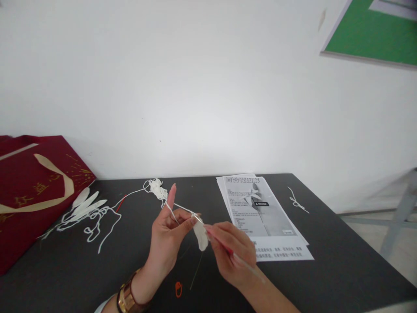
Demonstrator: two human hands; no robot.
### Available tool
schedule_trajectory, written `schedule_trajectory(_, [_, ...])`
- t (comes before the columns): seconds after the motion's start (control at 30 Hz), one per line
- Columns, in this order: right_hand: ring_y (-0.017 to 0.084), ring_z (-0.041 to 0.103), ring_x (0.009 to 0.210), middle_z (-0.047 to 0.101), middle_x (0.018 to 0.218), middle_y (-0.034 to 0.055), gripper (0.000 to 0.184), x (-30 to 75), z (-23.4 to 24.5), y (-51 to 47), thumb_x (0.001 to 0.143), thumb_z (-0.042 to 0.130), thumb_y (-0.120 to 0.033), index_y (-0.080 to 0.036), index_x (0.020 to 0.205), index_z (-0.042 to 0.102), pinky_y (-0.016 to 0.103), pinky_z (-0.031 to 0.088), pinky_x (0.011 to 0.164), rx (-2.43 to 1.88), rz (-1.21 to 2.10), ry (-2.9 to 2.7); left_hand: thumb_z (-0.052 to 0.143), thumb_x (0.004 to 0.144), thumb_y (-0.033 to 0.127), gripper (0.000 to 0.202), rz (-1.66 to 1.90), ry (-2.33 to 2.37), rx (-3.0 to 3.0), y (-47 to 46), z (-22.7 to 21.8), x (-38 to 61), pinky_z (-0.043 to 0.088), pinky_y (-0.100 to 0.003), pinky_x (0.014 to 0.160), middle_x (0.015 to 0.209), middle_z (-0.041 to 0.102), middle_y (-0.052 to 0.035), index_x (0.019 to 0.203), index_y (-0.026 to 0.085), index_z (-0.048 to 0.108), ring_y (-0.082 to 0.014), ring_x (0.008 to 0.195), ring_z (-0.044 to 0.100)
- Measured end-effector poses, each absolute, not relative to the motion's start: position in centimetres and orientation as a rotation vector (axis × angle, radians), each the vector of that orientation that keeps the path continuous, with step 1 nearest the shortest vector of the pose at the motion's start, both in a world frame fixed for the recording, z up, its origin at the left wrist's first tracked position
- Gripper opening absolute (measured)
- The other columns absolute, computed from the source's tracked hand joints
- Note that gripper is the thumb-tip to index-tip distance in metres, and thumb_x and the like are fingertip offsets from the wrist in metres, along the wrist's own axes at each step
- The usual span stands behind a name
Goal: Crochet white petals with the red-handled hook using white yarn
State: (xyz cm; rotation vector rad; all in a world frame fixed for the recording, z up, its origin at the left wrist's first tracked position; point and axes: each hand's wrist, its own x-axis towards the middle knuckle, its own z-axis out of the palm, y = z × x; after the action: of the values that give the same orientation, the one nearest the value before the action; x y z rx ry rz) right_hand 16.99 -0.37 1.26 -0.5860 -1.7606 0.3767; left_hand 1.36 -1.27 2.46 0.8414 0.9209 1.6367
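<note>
Yarn [158,190] risked slipping off the hook [248,265] if slackened, while left grip [167,234] pinched the white piece [201,236] and right grip [233,251] clasped the hook.

A plain white wall [202,87] fills the upper and middle frame, lit softly and brightest around the centre, greyer toward the upper corners, with a few small dark specks at centre left and a brownish scuff [322,19] at upper right. Beside that scuff, a green board [371,32] with a pale edging slants into the upper right corner, cut off by the frame. A matte dark surface [325,278] spans the lower frame, its far edge along the wall, while pale floor [368,230] and a blurred grey support [395,230] show at lower right.
</note>
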Motion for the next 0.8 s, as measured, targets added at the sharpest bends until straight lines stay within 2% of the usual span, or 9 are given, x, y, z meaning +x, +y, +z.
schedule_trajectory(0.07, [0.021, 0.068, 0.082, 0.072, 0.093, 0.0141, 0.037, 17.3, 0.9, -0.5, 0.086, 0.055, -0.006, -0.013, 0.121, 0.062, 0.032, 0.059, 0.067, -0.423, 0.111, -1.909, 0.074, 0.073, 0.009, 0.092, 1.641, 0.877, 0.807, -1.2, 2.5, 1.3, 0.05, -0.027, 0.076, 0.064, 0.068, 0.007, 0.149, 0.029, 0.026, -0.0129, 0.068, 0.067])
schedule_trajectory(0.17, [0.025, 0.067, 0.093, 0.07, 0.095, 0.0175, 0.035, 17.8, 0.5, -0.4, 0.093, 0.044, -0.013, -0.008, 0.124, 0.06, 0.036, 0.06, 0.075, -0.286, 0.028, -1.98, 0.074, 0.072, 0.005, 0.09, 1.538, 0.758, 0.706, -1.1, 2.8, 0.7, 0.05, -0.025, 0.072, 0.063, 0.067, 0.0064, 0.147, 0.027, 0.03, -0.0142, 0.07, 0.069])
schedule_trajectory(0.23, [0.023, 0.066, 0.09, 0.07, 0.096, 0.0155, 0.036, 17.9, 0.4, -0.4, 0.094, 0.041, -0.013, -0.011, 0.124, 0.061, 0.035, 0.06, 0.074, -0.292, 0.128, -1.94, 0.075, 0.069, 0.002, 0.087, 1.439, 0.69, 0.651, -1.0, 2.9, 0.2, 0.05, -0.024, 0.067, 0.062, 0.067, 0.0052, 0.145, 0.023, 0.036, -0.0147, 0.068, 0.068])
schedule_trajectory(0.33, [0.021, 0.067, 0.086, 0.069, 0.098, 0.0119, 0.04, 17.7, 0.5, -0.5, 0.088, 0.048, -0.005, -0.018, 0.123, 0.063, 0.033, 0.061, 0.071, -0.344, 0.33, -1.836, 0.076, 0.065, 0.001, 0.084, 1.341, 0.642, 0.642, -0.7, 3.0, -0.6, 0.049, -0.024, 0.062, 0.063, 0.067, 0.003, 0.14, 0.016, 0.043, -0.0145, 0.062, 0.066])
schedule_trajectory(0.47, [0.017, 0.067, 0.078, 0.07, 0.095, 0.0085, 0.045, 17.4, 1.3, -0.6, 0.083, 0.055, 0.003, -0.024, 0.115, 0.068, 0.025, 0.06, 0.06, -0.366, 0.564, -1.723, 0.077, 0.063, 0.0, 0.08, 1.269, 0.635, 0.685, -0.4, 3.1, -1.1, 0.047, -0.023, 0.058, 0.063, 0.065, 0.0032, 0.137, 0.015, 0.048, -0.0129, 0.058, 0.063])
schedule_trajectory(0.63, [0.017, 0.069, 0.078, 0.071, 0.093, 0.0063, 0.043, 17.9, 2.2, -0.2, 0.08, 0.06, 0.004, -0.026, 0.109, 0.07, 0.026, 0.06, 0.061, -0.429, 0.74, -1.687, 0.078, 0.065, 0.001, 0.092, 1.31, 0.74, 0.799, -0.6, 3.7, -1.5, 0.044, -0.023, 0.059, 0.061, 0.064, 0.0063, 0.144, 0.025, 0.038, -0.01, 0.056, 0.059])
schedule_trajectory(0.8, [0.017, 0.069, 0.076, 0.072, 0.09, 0.0047, 0.04, 18.4, 2.5, -0.2, 0.08, 0.063, 0.002, -0.027, 0.106, 0.071, 0.028, 0.058, 0.061, -0.452, 0.764, -1.66, 0.078, 0.067, 0.003, 0.096, 1.338, 0.786, 0.863, -0.7, 4.1, -1.9, 0.042, -0.023, 0.059, 0.06, 0.063, 0.0065, 0.148, 0.024, 0.03, -0.0093, 0.056, 0.056])
